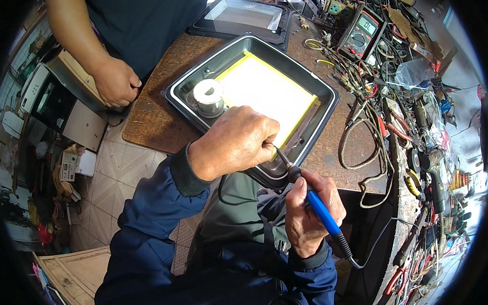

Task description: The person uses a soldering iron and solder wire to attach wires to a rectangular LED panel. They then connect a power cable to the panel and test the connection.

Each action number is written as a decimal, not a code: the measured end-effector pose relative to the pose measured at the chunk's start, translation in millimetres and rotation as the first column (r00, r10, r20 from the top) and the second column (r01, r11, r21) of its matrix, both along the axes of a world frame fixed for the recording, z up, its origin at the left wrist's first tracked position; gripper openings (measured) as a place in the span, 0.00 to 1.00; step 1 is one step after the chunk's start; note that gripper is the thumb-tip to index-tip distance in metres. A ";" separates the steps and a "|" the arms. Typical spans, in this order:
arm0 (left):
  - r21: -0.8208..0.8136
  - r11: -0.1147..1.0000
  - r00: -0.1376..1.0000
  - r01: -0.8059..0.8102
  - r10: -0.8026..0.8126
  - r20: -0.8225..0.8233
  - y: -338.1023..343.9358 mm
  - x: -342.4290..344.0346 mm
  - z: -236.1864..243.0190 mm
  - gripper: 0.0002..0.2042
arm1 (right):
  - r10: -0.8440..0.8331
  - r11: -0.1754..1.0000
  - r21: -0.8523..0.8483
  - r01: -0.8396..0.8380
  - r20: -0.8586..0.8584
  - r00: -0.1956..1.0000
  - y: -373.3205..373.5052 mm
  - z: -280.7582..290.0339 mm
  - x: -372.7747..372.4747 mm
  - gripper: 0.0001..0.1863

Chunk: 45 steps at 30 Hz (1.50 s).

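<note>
My right hand is wrapped round a blue-handled soldering iron, its metal tip pointing up and left. Close to that tip, my left hand is closed in a pinch; what its fingertips hold is too small to make out. Both hands are over the near edge of a black rectangular housing. Inside it lies a flat panel, glaring white with yellow edges. A spool of solder stands upright in the housing's left corner, just beyond my left hand.
The housing rests on a brown wooden table. Behind it lies a black frame with a clear pane. Tangled cables, a multimeter and tools crowd the right side. Another person's closed hand is at the table's left edge.
</note>
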<state>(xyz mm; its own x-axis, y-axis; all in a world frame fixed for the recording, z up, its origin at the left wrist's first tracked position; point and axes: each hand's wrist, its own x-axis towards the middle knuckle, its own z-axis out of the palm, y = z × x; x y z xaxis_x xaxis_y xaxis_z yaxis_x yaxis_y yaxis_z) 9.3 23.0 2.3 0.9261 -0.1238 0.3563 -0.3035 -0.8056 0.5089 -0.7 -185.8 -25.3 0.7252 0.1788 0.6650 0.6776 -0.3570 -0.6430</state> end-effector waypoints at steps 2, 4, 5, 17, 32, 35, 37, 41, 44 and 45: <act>-0.003 1.000 1.000 0.002 -0.001 0.004 0.6 0.2 -0.6 0.04 | -0.002 1.000 -0.001 0.002 -0.003 1.000 0.3 0.2 -0.2 0.09; -0.011 1.000 1.000 -0.001 0.001 0.009 1.2 0.2 -1.2 0.04 | -0.007 1.000 -0.004 0.007 -0.005 1.000 1.6 1.4 -0.7 0.09; -0.012 1.000 1.000 -0.003 0.003 0.011 0.7 0.0 -1.0 0.04 | -0.006 1.000 -0.003 0.006 -0.004 1.000 1.3 1.1 -0.7 0.09; -0.010 1.000 1.000 0.007 -0.007 0.005 -0.2 -0.4 0.5 0.05 | -0.004 1.000 0.001 0.004 0.003 1.000 0.7 0.7 -0.3 0.09; -0.020 1.000 1.000 -0.014 0.014 -0.010 -1.2 -0.7 0.1 0.05 | -0.005 1.000 0.018 0.005 0.008 1.000 1.7 0.7 0.5 0.09; -0.017 1.000 1.000 -0.015 0.015 0.011 -0.7 -0.3 -2.3 0.05 | -0.004 1.000 0.021 0.004 0.005 1.000 2.2 1.0 0.3 0.09; -0.014 1.000 1.000 -0.017 0.017 0.011 -0.7 -0.7 -2.6 0.05 | -0.002 1.000 0.027 0.002 0.002 1.000 2.2 1.0 0.1 0.09; -0.008 1.000 1.000 -0.013 0.013 0.011 -0.3 0.2 -3.2 0.05 | 0.006 1.000 0.025 -0.006 0.006 1.000 1.6 1.5 0.7 0.09; -0.007 1.000 1.000 -0.008 0.008 0.027 -0.4 -0.6 -2.7 0.05 | 0.014 0.999 0.030 -0.014 0.007 1.000 1.4 1.7 0.7 0.09; -0.008 1.000 1.000 -0.008 0.009 0.026 -0.5 -0.4 -2.8 0.05 | 0.015 0.999 0.032 -0.015 0.004 1.000 1.2 1.5 0.8 0.09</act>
<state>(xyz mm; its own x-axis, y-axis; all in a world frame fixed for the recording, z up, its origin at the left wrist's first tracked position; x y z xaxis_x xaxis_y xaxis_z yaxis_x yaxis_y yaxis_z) 8.9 22.5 -0.4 0.9177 -0.1130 0.3810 -0.3097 -0.8041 0.5074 0.1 -184.5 -23.8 0.7198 0.1682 0.6735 0.6854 -0.3258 -0.6512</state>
